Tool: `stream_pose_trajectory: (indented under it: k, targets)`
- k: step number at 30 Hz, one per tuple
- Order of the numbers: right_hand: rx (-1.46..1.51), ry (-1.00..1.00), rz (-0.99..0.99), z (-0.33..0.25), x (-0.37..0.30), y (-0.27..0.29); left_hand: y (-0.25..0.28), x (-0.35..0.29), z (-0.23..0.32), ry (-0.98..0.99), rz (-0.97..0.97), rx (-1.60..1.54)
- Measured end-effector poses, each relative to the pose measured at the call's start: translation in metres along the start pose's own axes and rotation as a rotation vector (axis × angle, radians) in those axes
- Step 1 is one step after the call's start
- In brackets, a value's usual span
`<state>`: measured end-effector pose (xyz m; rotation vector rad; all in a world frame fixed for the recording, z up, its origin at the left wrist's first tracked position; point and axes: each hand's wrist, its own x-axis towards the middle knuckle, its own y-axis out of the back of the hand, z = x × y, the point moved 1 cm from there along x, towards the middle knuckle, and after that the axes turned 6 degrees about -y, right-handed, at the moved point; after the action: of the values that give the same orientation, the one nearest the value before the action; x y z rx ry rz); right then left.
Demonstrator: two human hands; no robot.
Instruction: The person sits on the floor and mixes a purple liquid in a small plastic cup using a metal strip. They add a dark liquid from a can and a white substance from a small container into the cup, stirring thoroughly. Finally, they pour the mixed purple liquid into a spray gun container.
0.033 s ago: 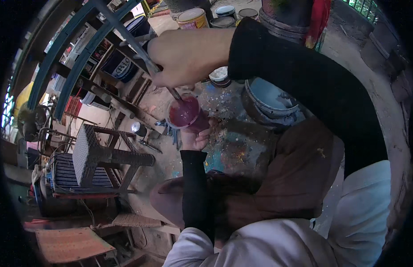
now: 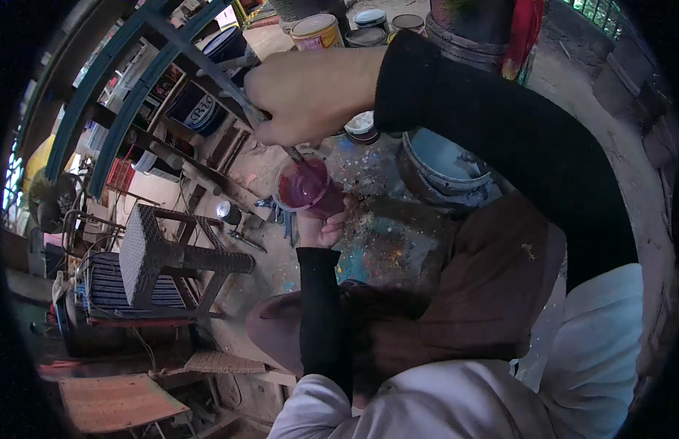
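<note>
My left hand is wrapped round the lower side of a clear plastic cup holding dark pink-red paint. Above it, my right hand is closed on a long grey stick. The stick slants from the upper left down through my fist, and its lower end dips into the cup. Most of my right fingers are hidden behind the back of that hand.
Paint cans stand at the back, and a large bucket with pale blue-grey contents is to the right. A wicker-patterned stool lies on its side at left. A spray gun and small tools lie on the paint-spattered floor.
The stick has shifted slightly in the cup, its lower end a little to the right. My left hand and the cup stay in place.
</note>
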<state>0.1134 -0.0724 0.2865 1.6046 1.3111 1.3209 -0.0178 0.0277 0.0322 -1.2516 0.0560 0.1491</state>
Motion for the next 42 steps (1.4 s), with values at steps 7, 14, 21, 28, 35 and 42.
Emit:
stream_pose_trajectory:
  k: [7, 14, 21, 28, 35, 42]
  targets:
    - [0.019, 0.164, 0.108, -0.003, -0.007, -0.001, 0.002, -0.002, -0.002, -0.006, 0.003, -0.022]
    - [-0.103, 0.160, -0.056, 0.000, -0.006, -0.017, 0.002, -0.002, -0.002, -0.018, -0.016, -0.019]
    - [0.242, -0.063, -0.080, 0.012, -0.007, -0.022, -0.024, 0.004, -0.013, -0.279, 0.117, -0.002]
    - [0.160, -0.203, -0.195, 0.015, 0.003, -0.005, -0.047, 0.019, -0.019, -0.611, 0.222, 0.011]
    - [0.300, -0.214, -0.076, 0.012, 0.010, 0.006, -0.061, 0.037, -0.033, -0.906, 0.366, 0.047]
    - [0.291, -0.252, -0.075, -0.007, 0.006, 0.033, -0.066, 0.046, -0.036, -1.108, 0.498, -0.016]
